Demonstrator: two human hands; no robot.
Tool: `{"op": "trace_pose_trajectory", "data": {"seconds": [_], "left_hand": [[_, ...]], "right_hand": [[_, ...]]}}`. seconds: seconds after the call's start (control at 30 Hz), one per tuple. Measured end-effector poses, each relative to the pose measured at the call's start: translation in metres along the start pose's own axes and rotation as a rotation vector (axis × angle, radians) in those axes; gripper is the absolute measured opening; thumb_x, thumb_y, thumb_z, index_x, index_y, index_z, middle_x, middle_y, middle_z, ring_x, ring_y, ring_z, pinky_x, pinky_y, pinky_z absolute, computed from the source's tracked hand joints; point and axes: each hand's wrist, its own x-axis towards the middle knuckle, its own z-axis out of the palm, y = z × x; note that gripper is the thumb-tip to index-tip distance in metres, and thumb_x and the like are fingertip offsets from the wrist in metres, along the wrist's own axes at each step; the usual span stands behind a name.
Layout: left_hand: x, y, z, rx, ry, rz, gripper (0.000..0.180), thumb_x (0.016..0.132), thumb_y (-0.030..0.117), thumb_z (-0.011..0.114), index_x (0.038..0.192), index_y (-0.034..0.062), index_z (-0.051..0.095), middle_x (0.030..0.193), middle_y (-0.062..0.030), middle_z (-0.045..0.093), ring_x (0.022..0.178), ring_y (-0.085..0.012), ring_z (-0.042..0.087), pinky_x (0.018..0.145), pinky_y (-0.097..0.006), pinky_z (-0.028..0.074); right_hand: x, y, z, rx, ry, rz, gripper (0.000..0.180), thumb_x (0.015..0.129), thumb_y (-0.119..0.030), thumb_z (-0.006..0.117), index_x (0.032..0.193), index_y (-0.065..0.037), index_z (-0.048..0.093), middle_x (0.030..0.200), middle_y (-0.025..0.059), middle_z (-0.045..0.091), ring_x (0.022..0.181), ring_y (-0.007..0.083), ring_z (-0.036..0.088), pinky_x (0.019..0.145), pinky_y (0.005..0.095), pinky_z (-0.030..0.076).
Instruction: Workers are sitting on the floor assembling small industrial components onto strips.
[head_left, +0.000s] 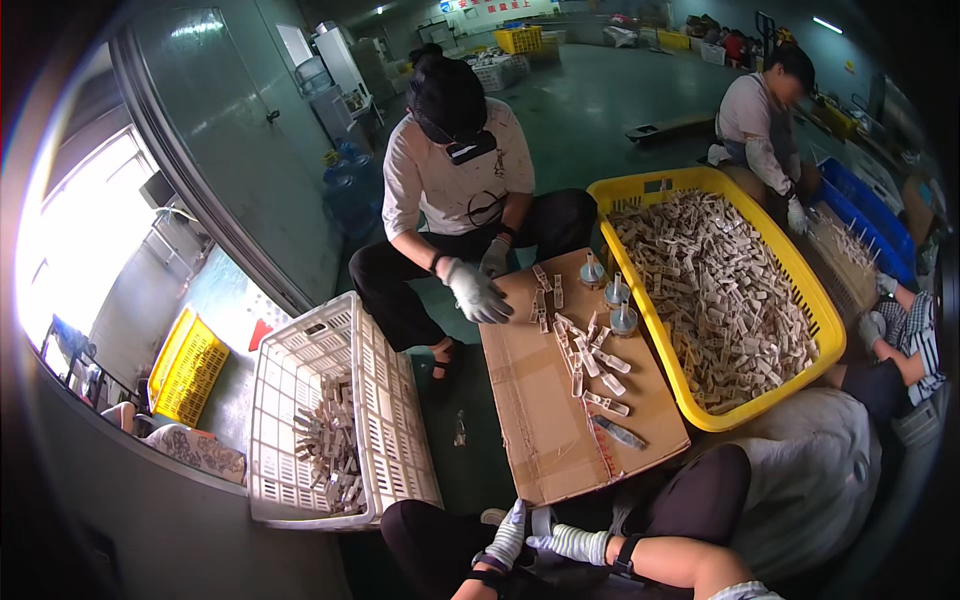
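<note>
Both my hands wear striped white gloves and are low in front of my lap, below the near edge of the cardboard box (pixel 545 410). My left hand (pixel 508 536) points upward with its fingers stretched toward the box's corner. My right hand (pixel 574 543) reaches leftward, a finger extended toward the left one. A small grey thing (pixel 543 521) shows between them; I cannot make out its kind or whether either hand touches it. On the box lie several small pale plastic clip-like pieces (pixel 583 352), a grey-blue flat piece (pixel 619 432) and three squat bottles with pointed tips (pixel 622 320).
A yellow basket (pixel 826 318) heaped with similar pieces stands right of the box. To the left, a white crate (pixel 385 420) holds more. Across the box sits a person (pixel 455 170) whose gloved hand (pixel 475 290) hovers near its edge. Other people sit at the right.
</note>
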Motion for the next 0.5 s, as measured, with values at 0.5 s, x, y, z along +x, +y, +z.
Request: {"op": "trace_pose_trajectory", "data": {"seconds": [0.5], "left_hand": [[-0.020,0.023,0.015,-0.127,-0.003,0.021,0.059,0.094,0.055,0.052,0.121,0.0034,0.059,0.109,-0.0094,0.067,0.094,-0.0203,0.064,0.087,-0.034,0.053]], "right_hand": [[0.008,0.027,0.000,-0.010,-0.004,-0.015,0.050,0.095,-0.032,0.058,0.135,-0.004,0.049,0.132,0.0104,0.057,0.120,0.0244,0.051,0.104,0.0358,0.039]]}}
